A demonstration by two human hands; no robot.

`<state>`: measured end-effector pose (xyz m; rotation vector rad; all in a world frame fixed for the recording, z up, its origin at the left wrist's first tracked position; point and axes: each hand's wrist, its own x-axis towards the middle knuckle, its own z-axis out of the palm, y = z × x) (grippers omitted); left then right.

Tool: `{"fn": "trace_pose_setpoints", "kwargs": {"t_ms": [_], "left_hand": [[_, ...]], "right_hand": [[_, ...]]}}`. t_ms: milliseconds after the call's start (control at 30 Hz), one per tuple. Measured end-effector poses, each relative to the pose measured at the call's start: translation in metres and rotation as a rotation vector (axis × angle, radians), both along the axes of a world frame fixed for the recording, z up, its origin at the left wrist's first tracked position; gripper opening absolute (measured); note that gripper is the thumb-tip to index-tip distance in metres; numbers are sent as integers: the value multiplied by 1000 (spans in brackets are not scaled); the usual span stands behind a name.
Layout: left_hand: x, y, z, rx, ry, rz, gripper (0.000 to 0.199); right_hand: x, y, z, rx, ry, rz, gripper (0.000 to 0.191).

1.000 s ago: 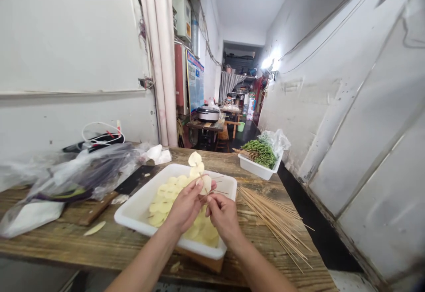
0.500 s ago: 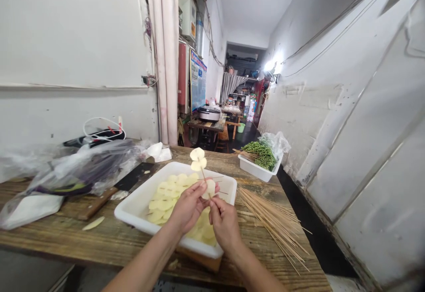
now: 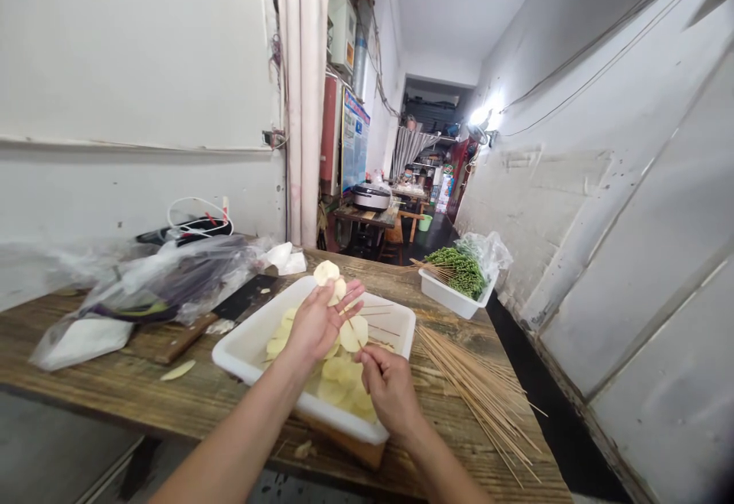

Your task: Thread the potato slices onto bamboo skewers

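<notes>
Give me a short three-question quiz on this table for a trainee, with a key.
1. Which hand pinches the skewer?
2. True or false: the cleaver lies inside the big white tray.
3. Fill the gap: from the person's view, the skewer pile lies to the ___ of the big white tray.

Key:
1. The right hand.
2. False: it lies on the table, beside the tray.
3. Right.
</notes>
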<state>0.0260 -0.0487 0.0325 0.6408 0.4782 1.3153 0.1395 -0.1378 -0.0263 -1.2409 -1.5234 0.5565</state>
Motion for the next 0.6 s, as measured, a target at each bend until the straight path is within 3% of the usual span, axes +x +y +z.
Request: {"fn": "trace_pose_setpoints", "kwargs": {"t_ms": [200, 433, 600], "left_hand": [[5, -9, 2, 31, 113, -71, 9], [18, -21, -10, 32, 164, -133, 11], [10, -14, -8, -54, 79, -162, 28]], "right_hand": [[0, -1, 2, 2, 50, -12, 25], [0, 1, 2, -11, 140, -20, 24], [0, 2, 0, 9, 106, -40, 24]]}}
